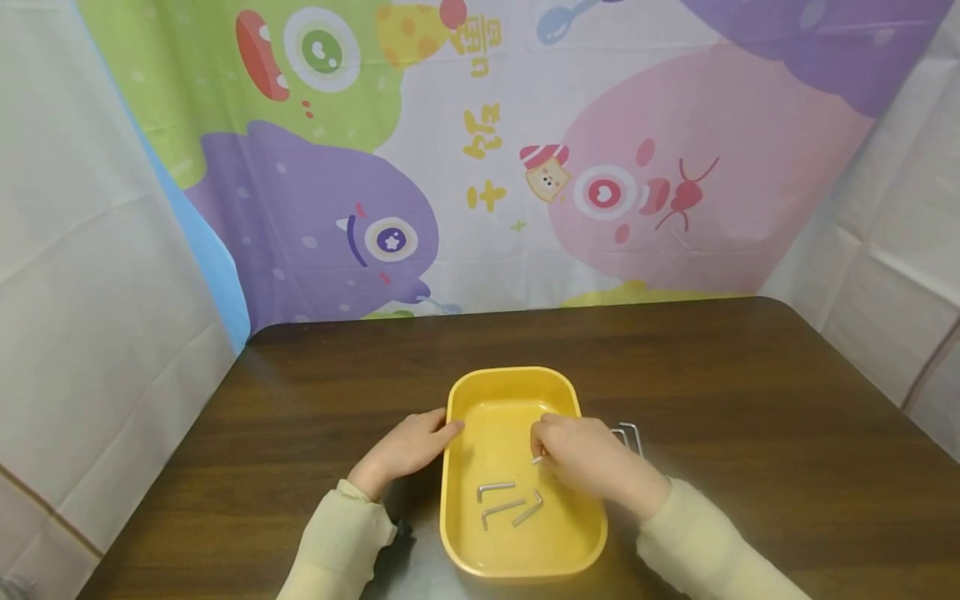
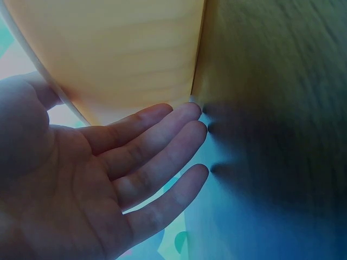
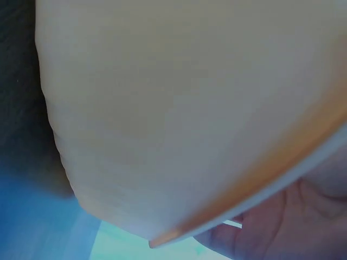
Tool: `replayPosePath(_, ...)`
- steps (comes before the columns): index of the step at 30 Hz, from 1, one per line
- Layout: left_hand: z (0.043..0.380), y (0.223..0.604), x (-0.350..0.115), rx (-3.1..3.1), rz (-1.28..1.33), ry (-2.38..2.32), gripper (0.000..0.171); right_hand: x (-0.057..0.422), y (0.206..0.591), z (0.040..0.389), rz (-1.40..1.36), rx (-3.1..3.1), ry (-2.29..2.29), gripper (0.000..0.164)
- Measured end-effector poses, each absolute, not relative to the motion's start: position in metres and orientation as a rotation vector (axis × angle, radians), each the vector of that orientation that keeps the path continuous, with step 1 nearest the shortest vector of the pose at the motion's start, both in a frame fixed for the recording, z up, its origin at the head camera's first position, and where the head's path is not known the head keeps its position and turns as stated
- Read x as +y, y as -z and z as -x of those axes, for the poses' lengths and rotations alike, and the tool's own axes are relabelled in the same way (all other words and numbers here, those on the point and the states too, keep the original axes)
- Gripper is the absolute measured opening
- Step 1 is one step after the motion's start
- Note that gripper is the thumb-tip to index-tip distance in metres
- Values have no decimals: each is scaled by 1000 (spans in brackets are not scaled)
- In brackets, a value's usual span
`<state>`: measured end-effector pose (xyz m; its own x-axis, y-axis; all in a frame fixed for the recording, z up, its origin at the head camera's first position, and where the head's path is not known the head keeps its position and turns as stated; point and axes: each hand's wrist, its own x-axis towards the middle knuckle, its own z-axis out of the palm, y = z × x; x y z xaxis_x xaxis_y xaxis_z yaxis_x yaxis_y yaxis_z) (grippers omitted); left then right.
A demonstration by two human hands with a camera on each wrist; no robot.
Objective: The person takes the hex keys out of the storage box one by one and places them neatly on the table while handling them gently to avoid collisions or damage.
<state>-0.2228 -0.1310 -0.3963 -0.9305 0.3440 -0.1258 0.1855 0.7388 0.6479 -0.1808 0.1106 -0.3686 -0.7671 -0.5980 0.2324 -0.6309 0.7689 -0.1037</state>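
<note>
A yellow plastic tray (image 1: 517,562) stands on the table. My left hand (image 1: 408,450) holds its left wall, thumb over the rim and the other fingers along the outside. In the left wrist view those fingers (image 2: 162,154) look nearly straight, their tips near the table. My right hand (image 1: 588,458) is over the tray's right side with curled fingers, pinching a hex key (image 1: 537,460); only a short silver end shows. Three L-shaped hex keys (image 1: 502,507) lie on the tray's floor near its front. In the right wrist view the tray wall (image 3: 162,108) hides the fingertips.
More silver hex keys (image 1: 634,437) lie on the dark wooden table (image 1: 750,400) right of the tray, partly hidden by my right hand. A cartoon-printed cloth (image 1: 495,250) hangs behind the table's far edge. Pale cloth hangs on both sides.
</note>
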Motion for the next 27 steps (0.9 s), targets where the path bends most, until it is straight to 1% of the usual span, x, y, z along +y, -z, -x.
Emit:
replayPosePath(6, 224, 397, -131, 2713, -419, -958, 34, 114, 365, 182, -956, -2759, -290, 11)
replayPosePath(13, 224, 397, -132, 2701, -421, -963, 35, 119, 360, 183, -936, -2757, -324, 14)
replayPosePath(27, 223, 398, -132, 2693, -438, -972, 37, 128, 351, 190, -815, -2753, -425, 12)
